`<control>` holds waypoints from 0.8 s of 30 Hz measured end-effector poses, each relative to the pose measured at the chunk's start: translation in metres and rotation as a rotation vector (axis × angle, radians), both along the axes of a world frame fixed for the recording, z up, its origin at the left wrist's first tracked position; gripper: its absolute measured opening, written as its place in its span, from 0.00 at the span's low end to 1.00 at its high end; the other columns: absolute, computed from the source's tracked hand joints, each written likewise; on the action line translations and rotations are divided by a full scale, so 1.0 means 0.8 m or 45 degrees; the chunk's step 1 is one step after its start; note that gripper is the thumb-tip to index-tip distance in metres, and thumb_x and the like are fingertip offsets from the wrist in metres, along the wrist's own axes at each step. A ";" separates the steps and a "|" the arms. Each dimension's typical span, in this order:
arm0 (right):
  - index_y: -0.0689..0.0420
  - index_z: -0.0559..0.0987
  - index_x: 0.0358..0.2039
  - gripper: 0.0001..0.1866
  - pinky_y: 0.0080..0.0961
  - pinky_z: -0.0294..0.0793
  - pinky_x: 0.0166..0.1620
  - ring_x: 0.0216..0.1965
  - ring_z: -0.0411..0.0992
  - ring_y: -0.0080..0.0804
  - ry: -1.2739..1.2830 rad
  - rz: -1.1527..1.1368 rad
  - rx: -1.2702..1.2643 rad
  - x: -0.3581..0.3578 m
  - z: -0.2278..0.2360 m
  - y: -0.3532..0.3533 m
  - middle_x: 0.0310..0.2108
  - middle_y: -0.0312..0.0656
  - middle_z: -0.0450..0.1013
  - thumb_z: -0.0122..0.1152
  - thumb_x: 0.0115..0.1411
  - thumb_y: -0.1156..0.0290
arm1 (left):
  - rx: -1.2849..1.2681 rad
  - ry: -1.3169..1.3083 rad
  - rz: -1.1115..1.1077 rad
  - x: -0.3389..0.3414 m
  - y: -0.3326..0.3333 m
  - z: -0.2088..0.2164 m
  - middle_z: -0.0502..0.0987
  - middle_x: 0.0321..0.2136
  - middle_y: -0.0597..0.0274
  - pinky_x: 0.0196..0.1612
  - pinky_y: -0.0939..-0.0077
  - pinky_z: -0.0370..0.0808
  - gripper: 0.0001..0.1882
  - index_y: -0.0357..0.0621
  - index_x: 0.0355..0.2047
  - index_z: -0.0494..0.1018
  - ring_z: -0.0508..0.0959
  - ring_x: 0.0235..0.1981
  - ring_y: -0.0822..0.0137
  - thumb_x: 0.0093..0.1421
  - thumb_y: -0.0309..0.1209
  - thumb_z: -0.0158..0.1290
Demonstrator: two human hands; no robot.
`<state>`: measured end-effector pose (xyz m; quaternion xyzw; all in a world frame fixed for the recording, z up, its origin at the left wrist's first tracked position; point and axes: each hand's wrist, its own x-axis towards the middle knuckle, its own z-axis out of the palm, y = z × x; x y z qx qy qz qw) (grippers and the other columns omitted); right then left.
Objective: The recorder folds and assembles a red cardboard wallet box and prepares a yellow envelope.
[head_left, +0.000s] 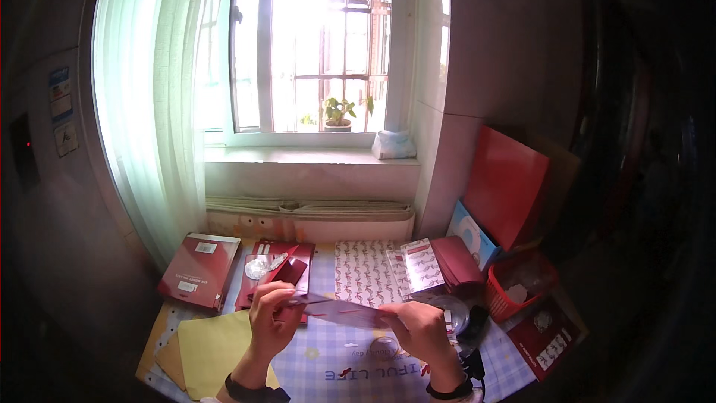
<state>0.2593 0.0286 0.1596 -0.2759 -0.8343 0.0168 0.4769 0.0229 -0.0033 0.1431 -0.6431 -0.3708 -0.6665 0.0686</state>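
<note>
Both my hands hold a thin flat sheet above the checked tablecloth. It looks partly see-through, with a few reddish marks, and is slightly blurred; its exact kind is unclear. My left hand pinches its left end, and my right hand grips the right end between thumb and fingers. Behind the left hand lies a dark red opened folder or box with a crumpled silvery-white piece on it. Beyond the sheet is a larger patterned sheet. A clear round roll, perhaps tape, sits beside my right hand.
Yellow paper lies at the left, below a dark red box. Right of the patterned sheet are a maroon stack, a red basket and a red packet. A large red board leans behind them, near the windowsill.
</note>
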 end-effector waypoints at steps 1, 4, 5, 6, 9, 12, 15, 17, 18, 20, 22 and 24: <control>0.54 0.77 0.32 0.07 0.29 0.71 0.25 0.21 0.72 0.38 0.019 -0.024 0.023 0.000 0.005 -0.002 0.20 0.42 0.72 0.61 0.50 0.73 | 0.030 -0.074 0.143 0.006 -0.003 0.004 0.70 0.27 0.59 0.39 0.69 0.70 0.16 0.43 0.34 0.68 0.72 0.31 0.61 0.44 0.21 0.60; 0.54 0.77 0.32 0.07 0.30 0.70 0.24 0.21 0.72 0.38 0.009 -0.030 -0.009 0.002 0.008 -0.005 0.20 0.42 0.72 0.61 0.50 0.73 | 0.087 0.148 0.381 0.005 -0.011 -0.005 0.68 0.28 0.58 0.35 0.69 0.69 0.18 0.43 0.34 0.67 0.71 0.31 0.58 0.43 0.22 0.60; 0.54 0.77 0.32 0.07 0.30 0.70 0.24 0.21 0.72 0.38 0.009 -0.033 -0.012 0.001 0.008 -0.005 0.20 0.42 0.72 0.61 0.50 0.73 | 0.052 0.278 0.348 0.005 -0.016 -0.004 0.69 0.29 0.57 0.34 0.69 0.69 0.18 0.42 0.34 0.67 0.71 0.31 0.57 0.42 0.22 0.60; 0.54 0.77 0.32 0.08 0.29 0.70 0.24 0.21 0.72 0.38 -0.003 -0.005 0.006 -0.001 0.008 -0.005 0.20 0.41 0.72 0.61 0.50 0.73 | 0.051 0.278 0.344 0.007 -0.018 -0.002 0.69 0.29 0.57 0.34 0.69 0.69 0.18 0.42 0.34 0.67 0.71 0.31 0.57 0.42 0.22 0.60; 0.55 0.78 0.32 0.08 0.28 0.70 0.24 0.21 0.72 0.37 -0.043 0.070 0.014 -0.007 0.015 -0.011 0.21 0.41 0.73 0.61 0.49 0.74 | -0.075 0.223 0.267 0.019 -0.018 0.004 0.71 0.31 0.56 0.34 0.69 0.69 0.19 0.41 0.34 0.67 0.71 0.32 0.57 0.40 0.23 0.61; 0.55 0.79 0.31 0.08 0.26 0.70 0.25 0.21 0.72 0.36 -0.102 0.086 0.043 -0.008 0.014 -0.015 0.22 0.40 0.74 0.62 0.46 0.76 | -0.187 0.083 0.075 0.014 -0.019 -0.003 0.72 0.30 0.58 0.34 0.70 0.69 0.22 0.40 0.37 0.68 0.72 0.32 0.58 0.40 0.25 0.62; 0.53 0.79 0.33 0.12 0.26 0.71 0.27 0.24 0.73 0.32 -0.138 0.031 0.133 -0.006 0.009 -0.015 0.24 0.38 0.75 0.60 0.45 0.78 | -0.230 0.187 0.020 0.009 -0.022 0.005 0.72 0.28 0.60 0.35 0.69 0.69 0.18 0.41 0.32 0.72 0.72 0.31 0.58 0.38 0.27 0.63; 0.51 0.78 0.35 0.15 0.26 0.72 0.28 0.26 0.73 0.30 -0.141 0.007 0.187 -0.006 0.009 -0.015 0.26 0.36 0.75 0.58 0.45 0.79 | -0.288 0.235 -0.026 0.011 -0.025 0.015 0.74 0.30 0.61 0.38 0.70 0.67 0.14 0.43 0.28 0.75 0.73 0.32 0.59 0.38 0.30 0.63; 0.51 0.79 0.33 0.14 0.25 0.72 0.30 0.27 0.73 0.29 -0.134 -0.032 0.256 -0.008 0.012 -0.017 0.27 0.34 0.75 0.59 0.43 0.78 | -0.287 0.236 -0.024 0.010 -0.026 0.014 0.74 0.30 0.61 0.38 0.70 0.67 0.14 0.43 0.28 0.75 0.73 0.32 0.59 0.38 0.30 0.63; 0.50 0.80 0.31 0.14 0.24 0.71 0.31 0.29 0.74 0.27 -0.126 -0.071 0.326 -0.013 0.017 -0.021 0.28 0.32 0.76 0.60 0.41 0.78 | -0.447 0.211 -0.338 0.005 -0.030 0.009 0.75 0.32 0.61 0.39 0.71 0.67 0.17 0.43 0.32 0.75 0.74 0.33 0.60 0.39 0.30 0.63; 0.48 0.81 0.31 0.13 0.22 0.71 0.36 0.32 0.73 0.23 -0.164 -0.162 0.388 -0.019 0.021 -0.027 0.31 0.29 0.76 0.60 0.42 0.76 | -0.512 0.273 -0.384 0.006 -0.034 0.011 0.75 0.32 0.61 0.38 0.72 0.68 0.18 0.41 0.35 0.75 0.74 0.33 0.63 0.42 0.30 0.63; 0.46 0.81 0.33 0.13 0.21 0.70 0.39 0.35 0.72 0.21 -0.200 -0.184 0.401 -0.023 0.011 -0.026 0.33 0.28 0.75 0.59 0.44 0.74 | -0.688 0.010 -0.670 0.014 -0.037 0.009 0.75 0.30 0.61 0.36 0.75 0.70 0.19 0.39 0.37 0.74 0.73 0.35 0.68 0.44 0.31 0.63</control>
